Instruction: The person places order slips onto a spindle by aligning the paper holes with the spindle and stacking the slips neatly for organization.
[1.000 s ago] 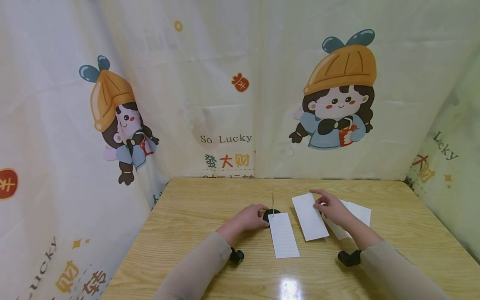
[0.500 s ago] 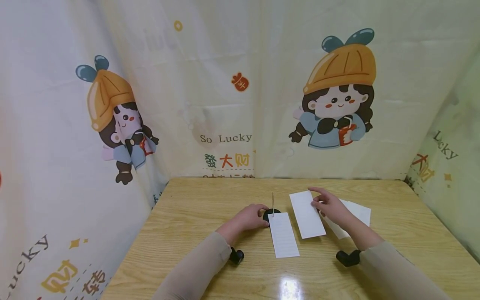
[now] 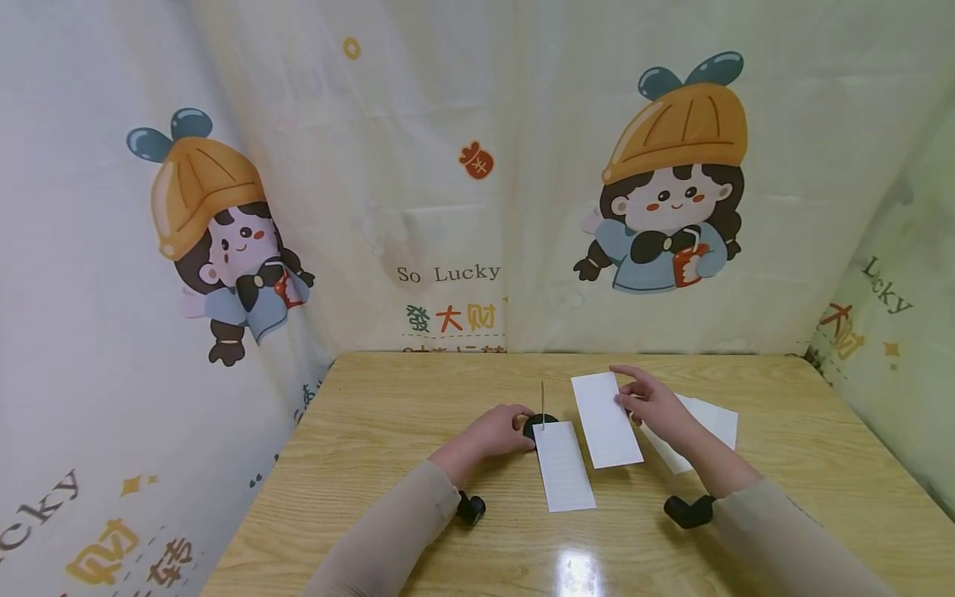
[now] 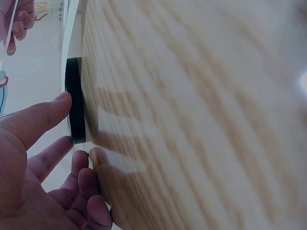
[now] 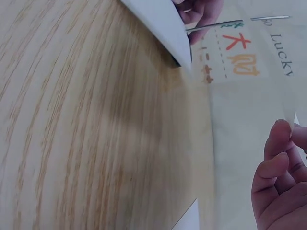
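A bill spike stands on the table, with a black round base [image 3: 530, 427] and a thin upright metal rod [image 3: 542, 402]. My left hand [image 3: 496, 433] grips the edge of this base [image 4: 76, 103], thumb on one side and forefinger on the other. One white paper slip [image 3: 564, 468] with faint ruled lines is pierced by the rod near its top edge and hangs toward me. To the right, my right hand [image 3: 656, 410] pinches the right edge of a second white slip [image 3: 606, 423], raised above the table beside the rod.
More white slips [image 3: 715, 423] lie overlapping on the wooden table [image 3: 418, 381], partly hidden behind my right hand and forearm. A printed curtain [image 3: 448, 207] hangs along the table's back edge. Black camera mounts [image 3: 690, 512] sit at both wrists.
My right hand has carried the second slip a little left and upward, nearer the spike's rod. The left hand keeps its place on the base.
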